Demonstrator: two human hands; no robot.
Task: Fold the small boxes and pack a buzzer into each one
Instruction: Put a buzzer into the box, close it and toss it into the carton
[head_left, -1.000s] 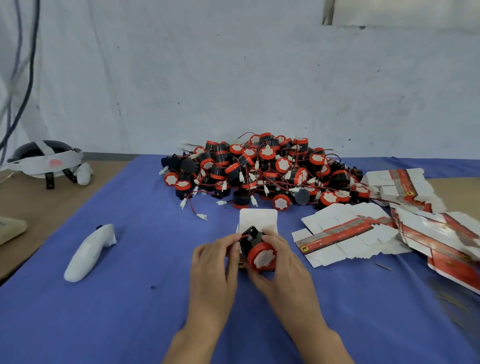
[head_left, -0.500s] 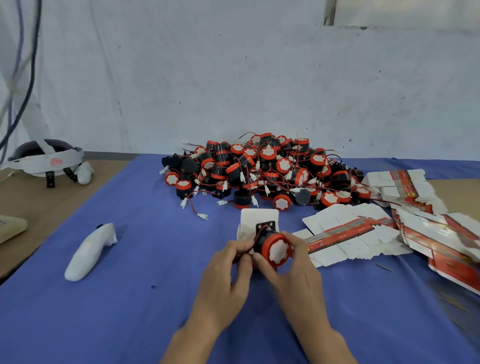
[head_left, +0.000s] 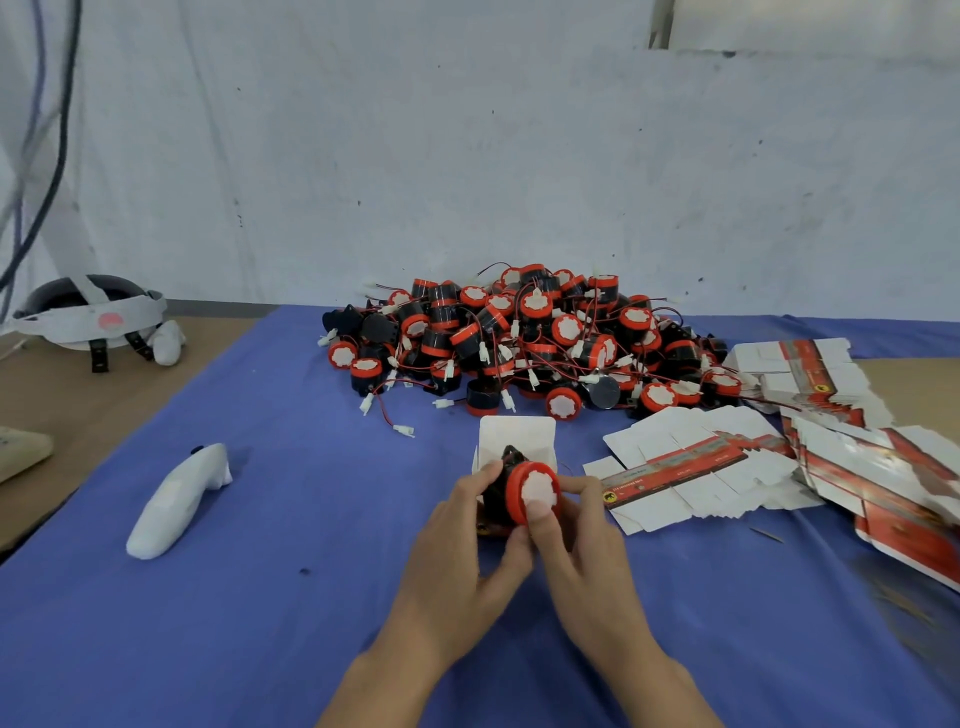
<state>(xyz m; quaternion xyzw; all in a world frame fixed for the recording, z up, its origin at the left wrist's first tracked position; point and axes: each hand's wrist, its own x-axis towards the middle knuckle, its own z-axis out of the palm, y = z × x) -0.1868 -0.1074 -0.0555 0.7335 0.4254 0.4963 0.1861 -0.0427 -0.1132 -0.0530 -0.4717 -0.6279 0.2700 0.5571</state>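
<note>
The buzzer (head_left: 532, 493) is held at the mouth of the box (head_left: 517, 436), pinched at its red rim by the right hand (head_left: 587, 540), its black body gripped by the left hand (head_left: 457, 561). It is judged light and rigid — best taken by the rim.

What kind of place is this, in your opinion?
Probably a small packing workstation: a big pile of buzzers, stacks of flat unfolded boxes on a blue cloth, and one buzzer held at a folded box.
</note>
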